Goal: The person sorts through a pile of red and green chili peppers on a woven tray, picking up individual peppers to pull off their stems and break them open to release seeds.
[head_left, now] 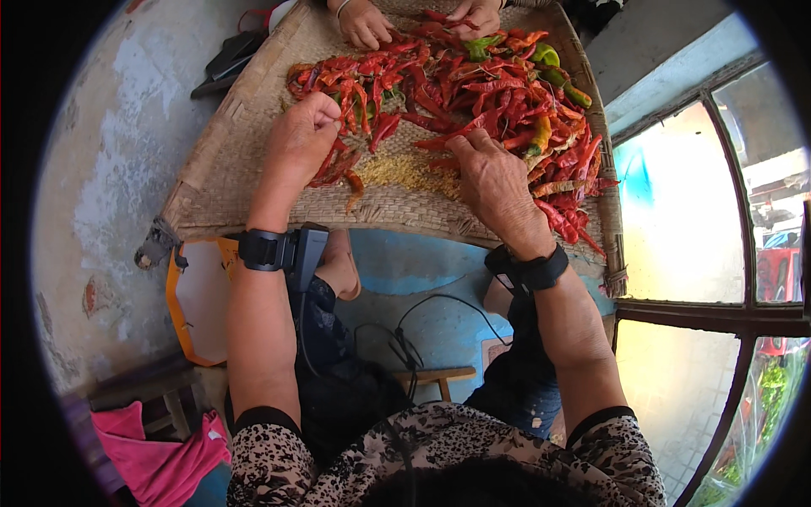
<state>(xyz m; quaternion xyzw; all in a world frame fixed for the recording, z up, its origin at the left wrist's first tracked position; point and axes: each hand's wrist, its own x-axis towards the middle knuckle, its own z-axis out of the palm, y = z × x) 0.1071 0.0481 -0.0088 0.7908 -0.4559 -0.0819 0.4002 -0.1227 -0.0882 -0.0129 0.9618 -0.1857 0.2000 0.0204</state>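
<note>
A large pile of red chili peppers (pixel 486 89), with a few green and orange ones among it, lies on a woven tray (pixel 228 152). My left hand (pixel 306 139) is closed in a pinch at the pile's left side; what its fingers hold, if anything, is hidden. Beneath it are a few loose red chilies. On the right, the fingers of my right hand (pixel 498 186) are closed on a long red chili pepper (pixel 446 139), low over the tray. Yellow seeds (pixel 405 171) are scattered between my two hands.
At the far edge, another person's hands (pixel 363 24) touch the chilies. A framed window (pixel 676 211) stands close on the right, a worn wall (pixel 127 169) on the left. Below the tray are a black cable (pixel 405 346), a wooden stool (pixel 435 374) and a pink cloth (pixel 160 456).
</note>
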